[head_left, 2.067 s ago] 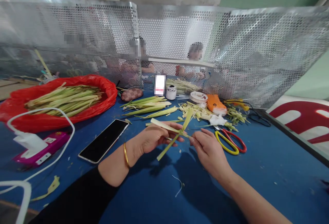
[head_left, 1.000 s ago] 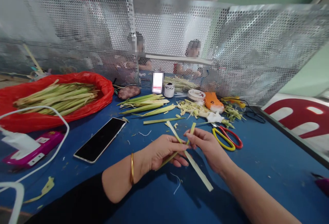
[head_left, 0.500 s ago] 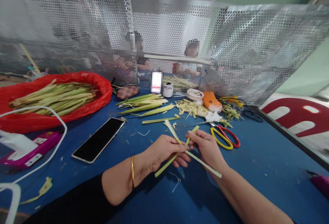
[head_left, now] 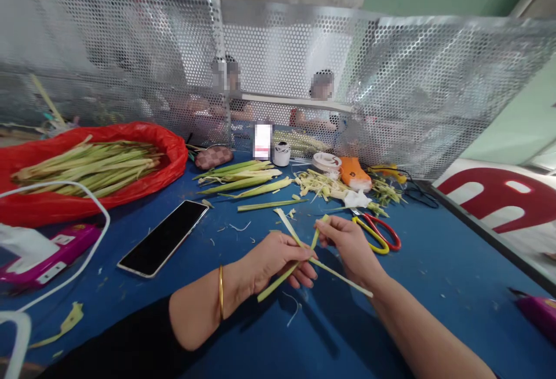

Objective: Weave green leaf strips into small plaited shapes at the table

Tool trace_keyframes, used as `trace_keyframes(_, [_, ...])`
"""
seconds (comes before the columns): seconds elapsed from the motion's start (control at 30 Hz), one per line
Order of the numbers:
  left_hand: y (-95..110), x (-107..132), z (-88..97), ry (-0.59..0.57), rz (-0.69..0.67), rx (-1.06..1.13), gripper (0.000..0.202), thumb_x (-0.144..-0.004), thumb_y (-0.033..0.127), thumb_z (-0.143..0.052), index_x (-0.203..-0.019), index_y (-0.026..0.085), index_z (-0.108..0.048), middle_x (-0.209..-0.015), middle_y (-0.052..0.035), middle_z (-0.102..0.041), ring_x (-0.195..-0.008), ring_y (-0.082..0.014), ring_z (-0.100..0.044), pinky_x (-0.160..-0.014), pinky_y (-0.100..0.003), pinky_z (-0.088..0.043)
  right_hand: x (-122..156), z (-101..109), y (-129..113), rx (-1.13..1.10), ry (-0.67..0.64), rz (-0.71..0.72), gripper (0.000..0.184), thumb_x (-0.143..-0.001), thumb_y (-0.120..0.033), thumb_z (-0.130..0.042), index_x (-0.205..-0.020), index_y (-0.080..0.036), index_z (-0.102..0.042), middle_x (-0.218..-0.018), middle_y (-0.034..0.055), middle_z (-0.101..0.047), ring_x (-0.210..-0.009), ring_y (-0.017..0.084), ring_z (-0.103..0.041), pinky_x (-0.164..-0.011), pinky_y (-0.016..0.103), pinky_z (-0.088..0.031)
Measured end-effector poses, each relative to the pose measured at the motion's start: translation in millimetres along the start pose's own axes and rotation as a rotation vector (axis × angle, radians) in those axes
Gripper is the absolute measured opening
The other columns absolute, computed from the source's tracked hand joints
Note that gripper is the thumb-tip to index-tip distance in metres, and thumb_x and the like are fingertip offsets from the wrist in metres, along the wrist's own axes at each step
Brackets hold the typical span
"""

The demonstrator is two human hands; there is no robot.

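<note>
Two pale green leaf strips [head_left: 278, 282] cross in an X above the blue table. My left hand [head_left: 278, 257] pinches them at the crossing, thumb on top and the other fingers underneath. My right hand [head_left: 343, 240] grips the upper right end of one strip between thumb and fingertips. The other strip runs from upper left down to the lower right, its far end passing in front of my right wrist. Just beyond my right hand lie scissors [head_left: 382, 233] with one yellow and one red handle.
Behind the hands lie green husk leaves [head_left: 247, 182] and a heap of leaf scraps [head_left: 319, 185]. To the left are a phone [head_left: 165, 237], a purple power strip [head_left: 56, 251] and a red bag [head_left: 169, 161] of leaves. A perforated metal screen [head_left: 282, 48] stands behind, two people beyond it.
My right hand has turned slightly, and the strip end it holds stands a little steeper. The left hand keeps its pinch at the crossing. The whole view has shifted slightly.
</note>
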State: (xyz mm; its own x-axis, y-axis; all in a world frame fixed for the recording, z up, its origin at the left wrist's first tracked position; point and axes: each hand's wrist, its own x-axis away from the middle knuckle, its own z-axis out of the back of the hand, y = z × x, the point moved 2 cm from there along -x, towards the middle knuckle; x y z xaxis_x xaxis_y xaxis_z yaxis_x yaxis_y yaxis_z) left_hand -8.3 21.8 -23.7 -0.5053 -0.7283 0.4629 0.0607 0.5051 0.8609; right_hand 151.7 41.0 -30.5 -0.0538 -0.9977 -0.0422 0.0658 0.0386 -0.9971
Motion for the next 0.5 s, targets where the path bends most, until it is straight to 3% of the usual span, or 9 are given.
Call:
trace_keyframes(0.13, [-2.0,1.3,-4.5,-0.034,0.037,-0.026,0.023,-0.070,0.033,-0.070,-0.078,0.011,-0.069,-0.061,-0.0054,-0.069,-0.050,-0.0132,-0.063,-0.045,-0.020,-0.043,-0.1,15.3,-22.5,0.501,0.217,0.407,0.034,-0.076,-0.042,-0.066,-0.101,-0.019,-0.066,-0.088,0.0068,-0.064,-0.079,0.021,-0.058,-0.070,0.033,-0.045])
trace_keyframes(0.2, [-4.9,2.9,-8.6,-0.071,0.041,-0.079,0.021,-0.069,0.032,-0.068,-0.076,0.012,-0.069,-0.059,-0.0047,-0.068,-0.048,-0.0129,-0.062,-0.045,-0.021,-0.043,5.0,11.9,-31.6,0.694,0.144,0.514,0.027,-0.079,-0.042,-0.063,-0.094,-0.021,-0.070,-0.085,0.0066,-0.064,-0.081,0.022,-0.058,-0.073,0.035,-0.043])
trace_keyframes(0.27, [-10.0,4.9,-14.4,-0.118,0.048,-0.168,0.017,-0.068,0.029,-0.068,-0.069,0.012,-0.068,-0.057,-0.0035,-0.067,-0.045,-0.0118,-0.060,-0.045,-0.021,-0.043,10.5,3.6,-34.3,0.719,-0.077,0.471,0.024,-0.081,-0.043,-0.060,-0.077,-0.021,-0.071,-0.071,0.0032,-0.062,-0.071,0.019,-0.057,-0.068,0.032,-0.043])
trace_keyframes(0.37, [-17.7,7.2,-22.6,-0.169,0.036,-0.275,0.013,-0.067,0.026,-0.066,-0.063,0.014,-0.064,-0.055,-0.0010,-0.065,-0.042,-0.0105,-0.057,-0.044,-0.021,-0.042,17.0,-6.3,-31.5,0.553,-0.332,0.258,0.027,-0.080,-0.040,-0.061,-0.063,-0.019,-0.064,-0.059,-0.0008,-0.057,-0.058,0.015,-0.052,-0.057,0.027,-0.040])
trace_keyframes(0.43, [-19.2,7.2,-24.8,-0.154,0.023,-0.277,0.013,-0.067,0.027,-0.065,-0.063,0.015,-0.064,-0.054,-0.0007,-0.064,-0.043,-0.0112,-0.058,-0.044,-0.021,-0.041,19.5,-6.7,-32.0,0.437,-0.333,0.203,0.026,-0.079,-0.037,-0.062,-0.061,-0.019,-0.058,-0.058,-0.0015,-0.056,-0.057,0.014,-0.051,-0.054,0.026,-0.040])
trace_keyframes(0.5, [-16.5,6.0,-23.0,-0.080,0.016,-0.242,0.014,-0.067,0.029,-0.065,-0.065,0.015,-0.065,-0.054,-0.0013,-0.064,-0.043,-0.0119,-0.058,-0.044,-0.021,-0.040,22.0,-2.5,-38.3,0.420,-0.200,0.336,0.023,-0.081,-0.034,-0.062,-0.063,-0.019,-0.056,-0.061,-0.0008,-0.058,-0.059,0.015,-0.053,-0.058,0.027,-0.043])
